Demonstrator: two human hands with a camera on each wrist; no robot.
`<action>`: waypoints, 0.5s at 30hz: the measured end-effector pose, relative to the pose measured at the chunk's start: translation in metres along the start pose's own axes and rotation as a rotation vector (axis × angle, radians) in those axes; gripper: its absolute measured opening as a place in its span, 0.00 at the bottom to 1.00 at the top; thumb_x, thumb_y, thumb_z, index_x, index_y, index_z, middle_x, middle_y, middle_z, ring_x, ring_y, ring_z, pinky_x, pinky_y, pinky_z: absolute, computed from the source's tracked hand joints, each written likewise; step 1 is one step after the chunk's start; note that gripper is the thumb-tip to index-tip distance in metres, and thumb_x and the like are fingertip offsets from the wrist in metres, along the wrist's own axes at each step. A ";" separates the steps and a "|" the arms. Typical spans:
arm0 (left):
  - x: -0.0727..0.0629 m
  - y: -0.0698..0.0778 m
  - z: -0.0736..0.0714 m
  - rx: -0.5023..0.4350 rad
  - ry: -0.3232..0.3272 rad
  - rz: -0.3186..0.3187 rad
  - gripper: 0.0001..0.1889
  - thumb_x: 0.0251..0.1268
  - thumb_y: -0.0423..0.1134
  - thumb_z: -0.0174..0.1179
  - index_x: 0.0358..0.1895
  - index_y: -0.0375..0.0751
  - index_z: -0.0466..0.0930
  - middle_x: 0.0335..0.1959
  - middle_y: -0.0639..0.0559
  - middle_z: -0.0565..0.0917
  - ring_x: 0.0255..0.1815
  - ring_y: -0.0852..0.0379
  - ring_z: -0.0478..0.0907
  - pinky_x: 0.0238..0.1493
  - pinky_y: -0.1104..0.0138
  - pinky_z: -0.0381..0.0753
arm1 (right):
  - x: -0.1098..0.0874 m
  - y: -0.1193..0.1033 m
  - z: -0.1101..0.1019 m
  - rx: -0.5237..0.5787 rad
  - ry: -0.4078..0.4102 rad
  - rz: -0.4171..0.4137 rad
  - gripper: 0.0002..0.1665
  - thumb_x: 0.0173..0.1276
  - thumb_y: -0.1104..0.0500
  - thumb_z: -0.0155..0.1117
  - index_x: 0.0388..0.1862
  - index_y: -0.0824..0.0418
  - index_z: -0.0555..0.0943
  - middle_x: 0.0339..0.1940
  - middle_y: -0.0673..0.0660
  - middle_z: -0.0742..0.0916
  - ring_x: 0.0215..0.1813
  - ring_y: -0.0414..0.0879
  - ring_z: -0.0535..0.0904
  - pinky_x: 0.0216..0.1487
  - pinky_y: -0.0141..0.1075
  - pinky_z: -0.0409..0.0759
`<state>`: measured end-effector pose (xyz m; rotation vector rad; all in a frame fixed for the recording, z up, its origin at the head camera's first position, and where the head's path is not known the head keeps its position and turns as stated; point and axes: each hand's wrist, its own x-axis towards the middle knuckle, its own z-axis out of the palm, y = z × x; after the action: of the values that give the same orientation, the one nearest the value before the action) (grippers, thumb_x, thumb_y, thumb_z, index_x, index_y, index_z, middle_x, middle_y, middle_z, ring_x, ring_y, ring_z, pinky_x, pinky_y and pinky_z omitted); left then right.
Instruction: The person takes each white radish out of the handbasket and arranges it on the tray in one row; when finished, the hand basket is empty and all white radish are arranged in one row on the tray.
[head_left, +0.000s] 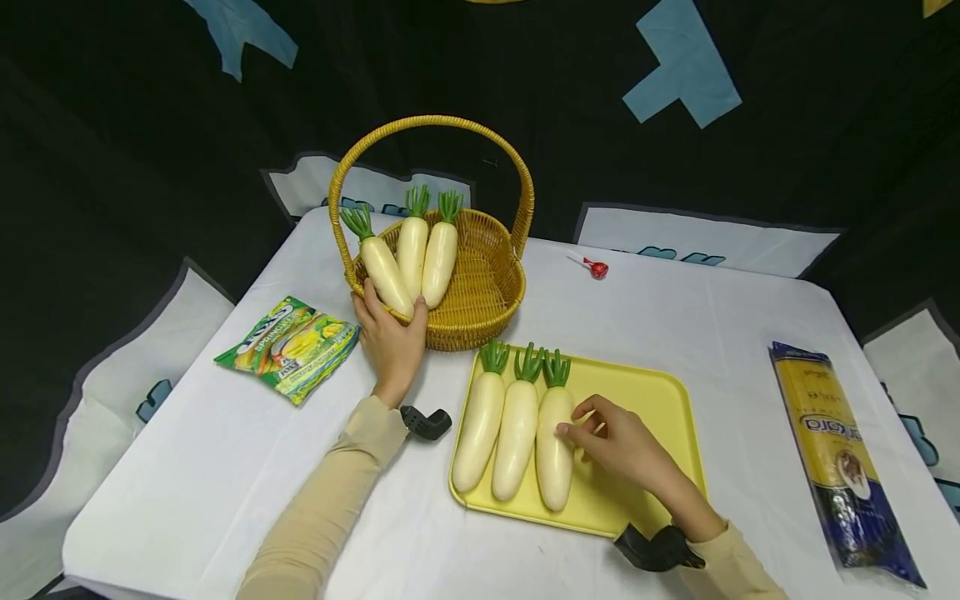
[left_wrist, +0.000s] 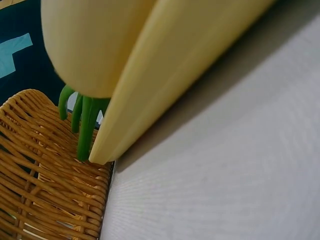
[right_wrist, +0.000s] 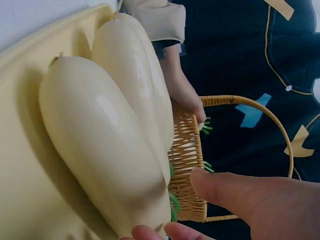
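Note:
My left hand (head_left: 393, 343) holds the near left rim of a wicker basket (head_left: 480, 321), its thumb up at the rim beside the radishes. Three white radishes with green tops lean inside, among them a right-hand radish (head_left: 440, 254). On a yellow tray (head_left: 645, 392) lie three more in a row: a left radish (head_left: 480, 429), a middle radish (head_left: 515, 437) and a right radish (head_left: 555, 446). Bent fingers of my right hand (head_left: 626, 442) are right at the right radish's side. In the right wrist view thumb (right_wrist: 225, 190) and fingertips stand apart beside this radish (right_wrist: 100, 135).
A green and yellow Fox's candy bag (head_left: 292, 346) lies left of the basket. Behind the tray is a red lollipop (head_left: 597, 269). A long yellow and blue pasta packet (head_left: 840, 458) lies at the right. The basket's tall handle (head_left: 438, 122) arches over it. Dark cloth hangs behind the white table.

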<state>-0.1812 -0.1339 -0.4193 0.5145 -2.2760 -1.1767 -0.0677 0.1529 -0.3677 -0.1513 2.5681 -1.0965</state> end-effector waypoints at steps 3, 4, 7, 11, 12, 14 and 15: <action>0.000 0.000 0.001 0.004 -0.008 -0.004 0.44 0.54 0.59 0.53 0.71 0.46 0.45 0.71 0.34 0.47 0.67 0.34 0.55 0.62 0.46 0.56 | 0.001 -0.001 -0.001 -0.001 0.008 -0.011 0.25 0.59 0.42 0.60 0.44 0.60 0.74 0.27 0.54 0.83 0.26 0.43 0.78 0.28 0.33 0.71; 0.000 0.000 0.001 0.004 -0.009 -0.005 0.44 0.54 0.58 0.53 0.71 0.46 0.45 0.71 0.34 0.47 0.67 0.34 0.55 0.62 0.46 0.56 | 0.002 -0.001 0.000 -0.002 0.012 -0.013 0.24 0.59 0.42 0.60 0.44 0.60 0.74 0.27 0.54 0.83 0.25 0.43 0.78 0.28 0.33 0.71; 0.000 0.000 0.001 0.006 -0.007 -0.008 0.44 0.54 0.58 0.53 0.71 0.47 0.45 0.71 0.34 0.47 0.67 0.35 0.55 0.63 0.47 0.56 | 0.004 -0.003 0.000 -0.008 0.023 -0.027 0.23 0.59 0.42 0.59 0.43 0.59 0.75 0.27 0.54 0.82 0.26 0.43 0.77 0.27 0.33 0.71; 0.001 -0.001 0.001 0.008 0.000 -0.001 0.43 0.54 0.58 0.53 0.71 0.46 0.45 0.71 0.35 0.47 0.67 0.36 0.55 0.62 0.47 0.57 | 0.006 -0.007 -0.002 -0.013 0.050 -0.059 0.21 0.61 0.43 0.58 0.42 0.58 0.76 0.30 0.55 0.82 0.28 0.43 0.76 0.28 0.34 0.71; 0.001 -0.001 0.001 0.008 0.001 0.001 0.43 0.54 0.58 0.53 0.71 0.46 0.45 0.71 0.35 0.47 0.67 0.36 0.56 0.62 0.47 0.57 | 0.007 -0.008 -0.002 -0.012 0.055 -0.065 0.21 0.61 0.43 0.58 0.42 0.57 0.76 0.30 0.55 0.82 0.28 0.43 0.76 0.29 0.34 0.72; 0.001 -0.002 0.001 0.006 0.002 0.004 0.43 0.54 0.58 0.53 0.71 0.46 0.45 0.71 0.35 0.47 0.67 0.36 0.56 0.61 0.47 0.58 | 0.008 -0.010 -0.002 -0.004 0.065 -0.078 0.21 0.61 0.43 0.58 0.42 0.58 0.76 0.31 0.55 0.83 0.29 0.44 0.77 0.29 0.34 0.72; 0.001 -0.002 0.000 0.004 0.003 0.004 0.44 0.54 0.58 0.53 0.71 0.46 0.45 0.71 0.35 0.47 0.67 0.36 0.56 0.61 0.47 0.58 | 0.010 -0.011 -0.002 0.002 0.067 -0.084 0.22 0.61 0.42 0.58 0.43 0.58 0.76 0.32 0.55 0.83 0.29 0.45 0.78 0.29 0.34 0.72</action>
<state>-0.1816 -0.1353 -0.4212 0.5127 -2.2764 -1.1688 -0.0780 0.1446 -0.3613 -0.2276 2.6416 -1.1522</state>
